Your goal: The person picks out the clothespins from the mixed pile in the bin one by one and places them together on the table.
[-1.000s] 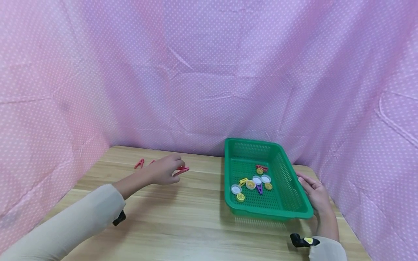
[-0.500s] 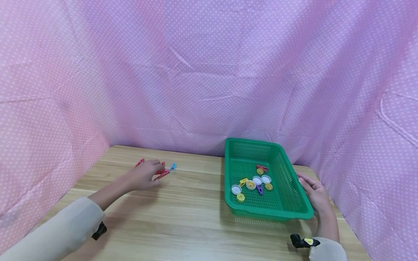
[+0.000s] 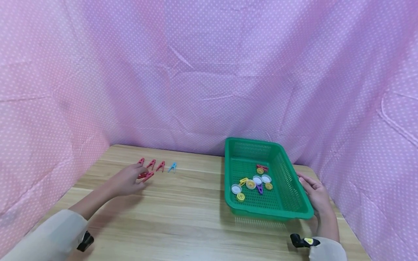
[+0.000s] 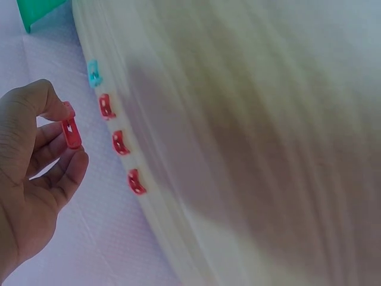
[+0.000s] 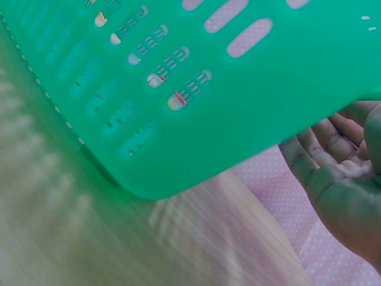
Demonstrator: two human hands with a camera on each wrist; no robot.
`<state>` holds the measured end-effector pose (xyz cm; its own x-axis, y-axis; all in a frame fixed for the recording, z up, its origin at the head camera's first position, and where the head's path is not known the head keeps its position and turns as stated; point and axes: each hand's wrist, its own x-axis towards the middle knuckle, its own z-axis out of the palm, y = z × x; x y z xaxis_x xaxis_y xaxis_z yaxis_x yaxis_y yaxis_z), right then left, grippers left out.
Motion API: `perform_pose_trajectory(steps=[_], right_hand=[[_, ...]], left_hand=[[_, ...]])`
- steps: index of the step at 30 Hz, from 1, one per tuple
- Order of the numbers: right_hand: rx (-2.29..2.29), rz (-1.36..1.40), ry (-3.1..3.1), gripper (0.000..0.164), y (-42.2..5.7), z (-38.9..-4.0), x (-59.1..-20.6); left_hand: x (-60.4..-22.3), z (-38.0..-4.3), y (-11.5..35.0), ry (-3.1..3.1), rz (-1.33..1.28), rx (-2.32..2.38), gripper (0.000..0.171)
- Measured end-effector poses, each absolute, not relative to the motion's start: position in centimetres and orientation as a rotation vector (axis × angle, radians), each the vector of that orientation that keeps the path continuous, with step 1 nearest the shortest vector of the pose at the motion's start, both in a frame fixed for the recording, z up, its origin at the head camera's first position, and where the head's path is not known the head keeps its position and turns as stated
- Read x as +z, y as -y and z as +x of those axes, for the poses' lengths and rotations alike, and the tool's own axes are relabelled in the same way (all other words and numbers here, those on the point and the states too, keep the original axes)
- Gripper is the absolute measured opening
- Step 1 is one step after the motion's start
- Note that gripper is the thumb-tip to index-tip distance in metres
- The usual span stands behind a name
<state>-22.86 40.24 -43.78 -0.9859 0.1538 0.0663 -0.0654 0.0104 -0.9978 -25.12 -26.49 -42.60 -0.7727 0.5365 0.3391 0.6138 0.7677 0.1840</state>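
My left hand [image 3: 125,181] pinches a red clothespin [image 4: 71,132] between thumb and fingers, held up toward the left of the wooden table. Just behind it, a row of clothespins stands along the table's far side: a red one [image 3: 140,161] partly covered by the hand, a second red one [image 3: 151,164], a third red one [image 3: 160,166] and a light blue one [image 3: 172,167]. On the right, my right hand [image 3: 316,195] grips the side rim of a green plastic basket [image 3: 274,213]. In the right wrist view its fingers [image 5: 324,146] curl under that rim.
Inside the basket lie several yellow and white round caps [image 3: 250,184], a purple clothespin [image 3: 259,189], a yellow clothespin [image 3: 243,181] and red clothespins [image 3: 262,168]. Pink dotted cloth [image 3: 209,90] hangs behind and beside the table [image 3: 183,217].
My left hand has moved left and toward me with the red clothespin, uncovering the blue clothespin and the red ones beside it. The right hand and basket stay put.
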Motion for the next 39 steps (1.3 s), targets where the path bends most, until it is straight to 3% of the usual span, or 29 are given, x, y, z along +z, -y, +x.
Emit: perform_pose_trajectory(steps=[7, 17, 39], right_hand=[[2.102, -0.065, 2.126, 0.034, -40.3, -23.0, -43.8], [2.098, -0.084, 2.113, 0.028, -40.4, -23.0, -43.9], [2.167, -0.059, 2.09, 0.036, -40.3, -22.9, -43.7]], left_hand=[[-43.7, -24.3, 28.1, 2.762, -0.738, -0.536, 0.027], [-44.1, -24.4, 29.9, 2.83, -0.607, -0.597, 0.031], [-43.9, -26.2, 30.2, 2.997, -0.424, -0.64, 0.038]])
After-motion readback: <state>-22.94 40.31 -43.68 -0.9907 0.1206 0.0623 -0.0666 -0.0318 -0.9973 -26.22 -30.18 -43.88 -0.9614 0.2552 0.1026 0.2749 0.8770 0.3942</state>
